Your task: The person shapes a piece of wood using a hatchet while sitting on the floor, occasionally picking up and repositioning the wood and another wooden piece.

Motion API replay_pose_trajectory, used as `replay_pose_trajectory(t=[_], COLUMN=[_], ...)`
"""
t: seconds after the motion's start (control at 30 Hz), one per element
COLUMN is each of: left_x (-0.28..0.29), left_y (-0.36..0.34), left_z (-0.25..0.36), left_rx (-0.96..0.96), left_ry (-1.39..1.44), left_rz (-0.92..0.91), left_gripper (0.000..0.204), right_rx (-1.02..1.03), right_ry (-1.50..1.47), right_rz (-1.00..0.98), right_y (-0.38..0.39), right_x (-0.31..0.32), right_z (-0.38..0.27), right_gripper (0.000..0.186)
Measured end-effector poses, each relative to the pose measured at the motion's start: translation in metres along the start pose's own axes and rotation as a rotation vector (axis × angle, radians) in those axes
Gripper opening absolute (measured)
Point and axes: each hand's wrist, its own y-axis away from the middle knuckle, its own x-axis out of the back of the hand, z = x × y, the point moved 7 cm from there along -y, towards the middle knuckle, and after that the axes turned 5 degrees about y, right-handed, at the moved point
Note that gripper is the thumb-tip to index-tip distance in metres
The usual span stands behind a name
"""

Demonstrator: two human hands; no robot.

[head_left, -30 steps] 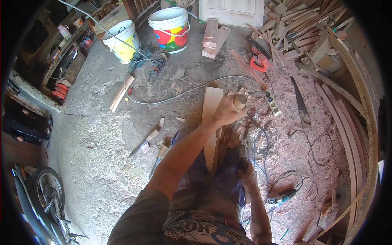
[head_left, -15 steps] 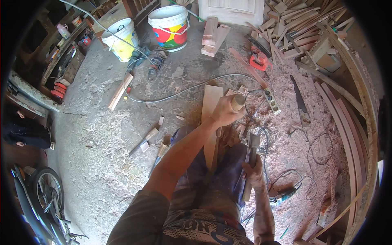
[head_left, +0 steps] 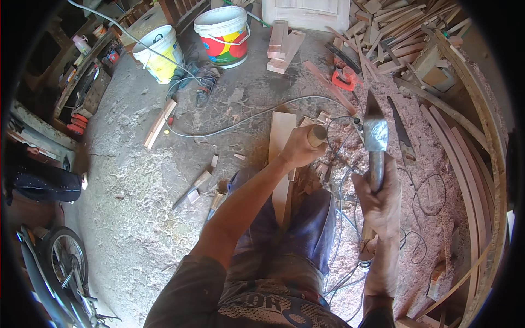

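Observation:
My left hand (head_left: 299, 148) is closed around the wooden handle of an upright chisel (head_left: 317, 135); only the handle's round butt shows, and the blade is hidden below the fist. Under that hand a pale wooden board (head_left: 281, 131) runs lengthwise, its near end between my legs. My right hand (head_left: 378, 191) grips a hammer (head_left: 376, 136), raised to the right of the chisel and apart from it. The hammer's metal head, square-faced with a pointed end, is turned upward and away from me. Small wood chips (head_left: 322, 172) lie beside the board.
Left of my legs are another chisel-like tool (head_left: 192, 188) and a wood offcut (head_left: 161, 123). Beyond stand two buckets (head_left: 221, 38) (head_left: 158, 54). A cable (head_left: 257, 116), a handsaw (head_left: 402, 128) and a red power tool (head_left: 344, 78) lie ahead. Long planks (head_left: 456, 158) line the right; a motorbike (head_left: 60, 262) stands left.
My right hand has risen from beside my right thigh, bringing the hammer up and forward. My left hand stays on the chisel. A person at the left edge has shifted slightly.

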Motion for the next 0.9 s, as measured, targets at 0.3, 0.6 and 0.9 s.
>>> replay_pose_trajectory(t=[0.3, 0.6, 0.9], left_x=[-0.001, 0.005, -0.006], left_y=[-0.001, 0.005, 0.011], left_z=[0.002, 0.000, -0.002], left_rx=[-0.080, 0.008, -0.161], left_ry=[-0.038, -0.041, -0.056], left_rz=[-0.007, 0.014, 0.044], left_gripper=[0.030, 0.031, 0.045], right_rx=[0.181, 0.188, 0.062], right_ry=[0.566, 0.185, 0.307], right_rz=[-0.276, 0.034, -0.257], right_y=[-0.020, -0.024, -0.002], right_x=[-0.054, -0.002, -0.051], right_z=[0.036, -0.038, 0.034], right_gripper=[0.046, 0.046, 0.049])
